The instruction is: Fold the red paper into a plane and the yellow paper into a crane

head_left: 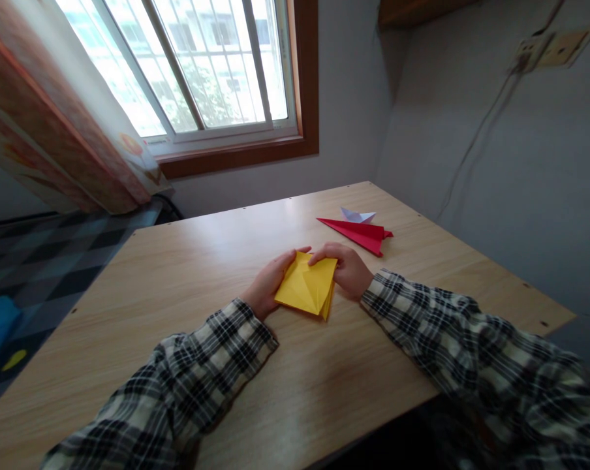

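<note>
Left hand [269,284]: closed around the left edge of the yellow paper [299,287], fingers partly hidden by it.
Right hand [352,269]: pinching the upper right corner, one fingertip on the top face.
Yellow paper: folded into a creased, layered square, held between both hands over the table [207,261]; its layers part at the near right corner.
Sleeves [226,339]: black-and-white plaid.
Red paper plane [358,233]: on the table beyond the right hand, nose pointing left.
White paper boat [361,217]: just behind the plane.
Window [217,65]: past the far edge, brown-framed, with a patterned curtain [55,98] at its left.
</note>
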The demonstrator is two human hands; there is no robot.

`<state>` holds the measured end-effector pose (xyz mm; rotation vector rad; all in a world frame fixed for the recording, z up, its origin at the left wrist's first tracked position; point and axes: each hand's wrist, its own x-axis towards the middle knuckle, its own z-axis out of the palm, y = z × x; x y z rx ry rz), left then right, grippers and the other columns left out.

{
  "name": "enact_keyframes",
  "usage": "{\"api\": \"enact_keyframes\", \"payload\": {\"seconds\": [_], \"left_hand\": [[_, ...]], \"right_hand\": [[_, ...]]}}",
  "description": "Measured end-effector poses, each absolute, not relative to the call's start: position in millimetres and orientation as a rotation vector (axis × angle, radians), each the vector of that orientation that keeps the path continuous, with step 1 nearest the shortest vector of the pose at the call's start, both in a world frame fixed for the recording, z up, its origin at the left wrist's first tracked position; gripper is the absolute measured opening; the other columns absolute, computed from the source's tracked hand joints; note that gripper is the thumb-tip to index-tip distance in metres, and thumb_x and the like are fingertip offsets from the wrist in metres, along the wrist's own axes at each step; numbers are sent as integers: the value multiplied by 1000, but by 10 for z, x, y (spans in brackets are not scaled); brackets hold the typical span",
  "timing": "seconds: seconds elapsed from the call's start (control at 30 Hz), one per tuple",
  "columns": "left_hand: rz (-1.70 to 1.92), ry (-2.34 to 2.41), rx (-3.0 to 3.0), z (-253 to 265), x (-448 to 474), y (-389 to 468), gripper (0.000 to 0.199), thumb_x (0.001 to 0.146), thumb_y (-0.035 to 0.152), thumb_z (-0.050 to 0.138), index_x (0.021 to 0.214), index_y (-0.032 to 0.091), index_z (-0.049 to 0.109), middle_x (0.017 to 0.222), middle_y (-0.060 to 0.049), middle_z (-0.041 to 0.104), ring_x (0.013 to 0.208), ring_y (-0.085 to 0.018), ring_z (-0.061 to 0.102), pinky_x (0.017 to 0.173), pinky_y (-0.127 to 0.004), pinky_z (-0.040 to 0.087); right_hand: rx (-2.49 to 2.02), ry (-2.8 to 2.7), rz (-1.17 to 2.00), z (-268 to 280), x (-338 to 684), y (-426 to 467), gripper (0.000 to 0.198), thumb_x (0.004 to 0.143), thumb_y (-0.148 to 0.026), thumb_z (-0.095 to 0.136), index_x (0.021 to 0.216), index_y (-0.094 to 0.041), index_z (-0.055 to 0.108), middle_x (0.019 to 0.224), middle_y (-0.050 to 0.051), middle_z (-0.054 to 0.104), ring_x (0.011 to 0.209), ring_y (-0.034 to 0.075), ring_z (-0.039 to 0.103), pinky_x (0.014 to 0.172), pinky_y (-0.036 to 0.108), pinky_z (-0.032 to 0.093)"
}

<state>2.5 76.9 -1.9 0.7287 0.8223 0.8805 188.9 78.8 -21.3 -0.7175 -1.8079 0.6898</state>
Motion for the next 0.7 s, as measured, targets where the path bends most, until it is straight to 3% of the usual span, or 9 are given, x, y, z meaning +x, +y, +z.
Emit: {"api": "enact_keyframes", "payload": {"seconds": [0.2, 0.47, 0.7], "left_hand": [[868, 842, 809, -14, 4, 789, 34, 95, 33, 58, 126, 18, 63, 104, -12, 73, 80, -19, 71, 71, -28, 59], [892, 811, 860, -56, 9, 808, 22, 89, 21, 67, 110, 14, 65, 101, -11, 73, 79, -17, 72, 72, -26, 59], [890, 829, 868, -52, 19, 785, 23, 84, 15, 70, 107, 12, 67, 109, -15, 73, 84, -19, 73, 76, -28, 59]], "right_hand": [[-718, -1827, 713, -212, 1905, 791, 35, 73, 1, 58, 94, -21, 75, 87, 1, 65, 81, 15, 59, 72, 28, 46], [-772, -1662, 708, -225, 1915, 823, 27, 75, -6, 60, 90, -23, 75, 87, 2, 68, 85, 18, 61, 77, 32, 49], [-772, -1549, 842, -293, 1933, 905, 25, 73, -10, 61, 89, -23, 76, 92, 3, 69, 87, 19, 62, 80, 34, 51]]}}
